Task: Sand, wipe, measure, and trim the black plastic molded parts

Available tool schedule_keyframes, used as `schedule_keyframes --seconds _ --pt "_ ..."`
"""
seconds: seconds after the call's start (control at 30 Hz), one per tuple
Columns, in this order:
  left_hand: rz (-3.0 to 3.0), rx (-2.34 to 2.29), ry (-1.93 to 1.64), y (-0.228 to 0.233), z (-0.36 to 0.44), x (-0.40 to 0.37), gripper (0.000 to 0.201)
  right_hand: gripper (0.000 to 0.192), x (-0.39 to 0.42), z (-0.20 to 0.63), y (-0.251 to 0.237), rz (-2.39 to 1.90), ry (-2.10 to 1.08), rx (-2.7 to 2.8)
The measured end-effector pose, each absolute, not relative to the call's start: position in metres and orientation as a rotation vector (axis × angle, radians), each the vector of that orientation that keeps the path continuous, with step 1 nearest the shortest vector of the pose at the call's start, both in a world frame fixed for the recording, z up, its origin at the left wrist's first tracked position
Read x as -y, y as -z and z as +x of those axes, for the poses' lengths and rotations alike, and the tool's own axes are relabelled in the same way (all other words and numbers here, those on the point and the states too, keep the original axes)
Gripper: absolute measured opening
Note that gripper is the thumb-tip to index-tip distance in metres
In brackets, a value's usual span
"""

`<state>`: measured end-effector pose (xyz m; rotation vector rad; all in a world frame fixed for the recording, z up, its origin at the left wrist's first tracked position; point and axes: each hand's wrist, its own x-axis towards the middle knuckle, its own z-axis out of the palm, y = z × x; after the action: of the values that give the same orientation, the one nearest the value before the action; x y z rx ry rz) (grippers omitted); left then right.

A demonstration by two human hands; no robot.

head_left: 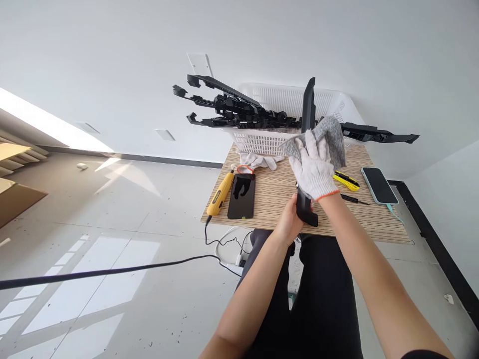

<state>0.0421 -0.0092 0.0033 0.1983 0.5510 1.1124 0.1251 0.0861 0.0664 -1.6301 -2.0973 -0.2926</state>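
Hiding the black trim strip's (309, 107) middle, gloved right hand (313, 169) presses grey cloth (332, 135).

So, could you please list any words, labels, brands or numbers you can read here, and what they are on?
No text can be read.
Yellow power tool: dark label, too small and blurred.
Yellow knife: no readable marking.
Both phones: screens dark.

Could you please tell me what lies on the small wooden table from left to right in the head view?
Yellow rotary tool → black phone → black plastic part held by both hands → yellow utility knife → phone in pale case.
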Motion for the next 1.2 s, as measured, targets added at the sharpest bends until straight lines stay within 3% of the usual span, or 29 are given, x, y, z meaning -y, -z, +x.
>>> schedule_keyframes --seconds 0.2,0.43,0.63,0.8,1.0,1.2 --pt "0.185 -0.623 -1.109 -0.007 0.041 0.013 0.027 0.066 -0.154 0.132 -0.093 -1.632 0.351 2.064" --pt "0.337 -0.640 -1.189 -0.002 0.038 0.013 0.042 0.070 -0.209 0.138 -0.122 -1.830 0.310 2.021" --pt "0.362 -0.691 -1.199 -0.005 0.041 0.015 0.048 0.111 -0.248 0.141 -0.134 -1.902 0.361 1.961" --pt "0.369 -0.703 -1.194 -0.010 0.041 0.014 0.053 0.097 -0.269 0.146 -0.143 -1.962 0.220 1.838" --pt "0.402 -0.656 -1.192 -0.007 0.044 0.013 0.051 0.097 -0.265 0.141 -0.152 -2.042 0.246 1.781" --pt "0.289 -0.665 -1.231 0.001 0.047 0.013 0.037 0.063 -0.203 0.125 -0.127 -1.749 0.342 1.887"
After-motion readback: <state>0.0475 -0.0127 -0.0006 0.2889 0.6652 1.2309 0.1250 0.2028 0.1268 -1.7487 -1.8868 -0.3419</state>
